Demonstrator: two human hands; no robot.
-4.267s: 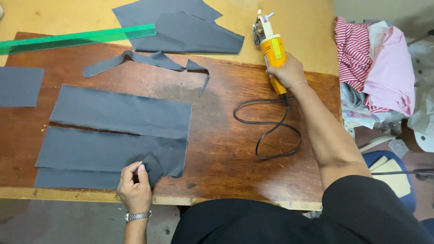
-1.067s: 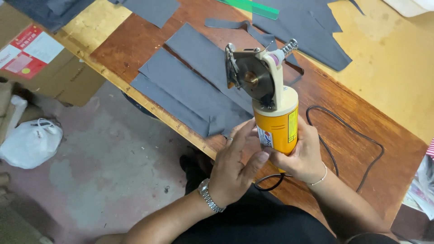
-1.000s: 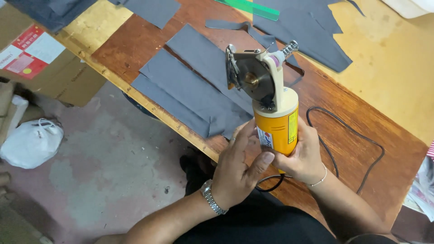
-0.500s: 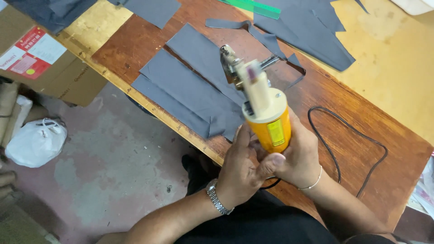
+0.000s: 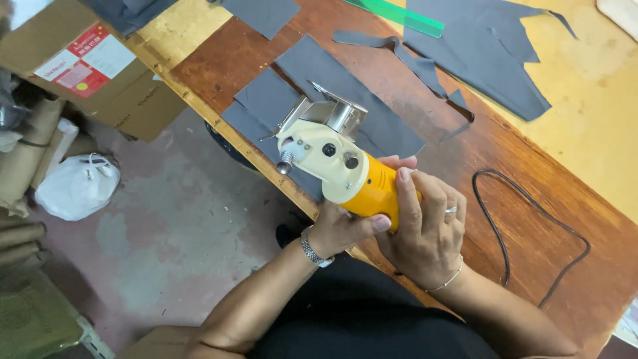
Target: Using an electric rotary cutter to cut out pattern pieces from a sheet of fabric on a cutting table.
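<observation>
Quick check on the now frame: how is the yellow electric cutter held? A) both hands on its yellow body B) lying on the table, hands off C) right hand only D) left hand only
A: the left hand cups the yellow cutter from below and the right hand wraps its rear, lifted off the wooden table above the grey fabric pieces.

1. The electric cutter (image 5: pixel 345 166) has an orange-yellow cylindrical body, a cream head with two dark knobs, and a shiny metal guard.
2. It lies tilted, head pointing up-left, raised above the tabletop (image 5: pixel 531 179) edge.
3. Its black cord (image 5: pixel 505 226) loops across the brown wood.
</observation>
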